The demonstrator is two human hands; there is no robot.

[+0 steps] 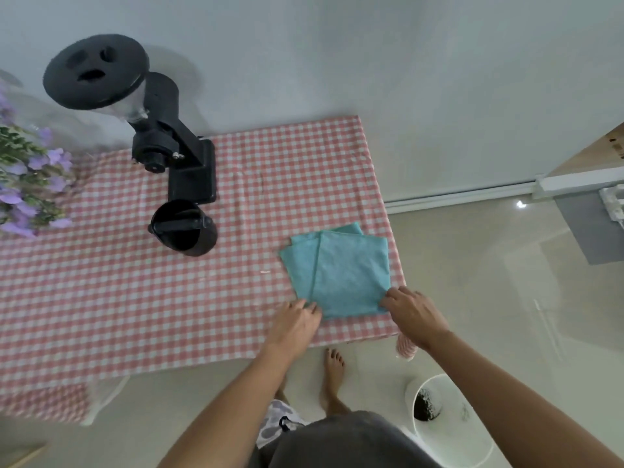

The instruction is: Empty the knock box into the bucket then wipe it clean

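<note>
- Both hands rest at the near edge of the folded blue cloth [341, 275] on the worktop [118, 298]: the left hand [297, 319] has its fingers curled at the cloth's near left corner, the right hand [410, 310] pinches or presses the near right corner. Neither has lifted the cloth; whether each truly grips it or only touches it, I cannot tell.
- Head view, task things: the knock box [184, 228] stands upright on the checked worktop, well apart from the hands, just in front of the grinder [162, 130]. Its mouth faces up and its bar runs roughly left to right across the opening. No grounds show inside from here, though the dark interior hides detail.
- The bucket [445, 420] sits on the floor to the right of the person's feet, below the worktop's edge, with a dark heap of grounds in it.
- Step, as I judge it: emptying looks done, since grounds lie in the bucket and the box is back on the worktop. The cloth is either being picked up for wiping or laid down folded after it; this one moment does not settle which.
- Next move, if wiping remains: gather the cloth in one hand, reach left and away to the box, steady it with the other hand, and work around the bar inside.
- Flowers [30, 184] stand at the far left, clear of the work.
</note>
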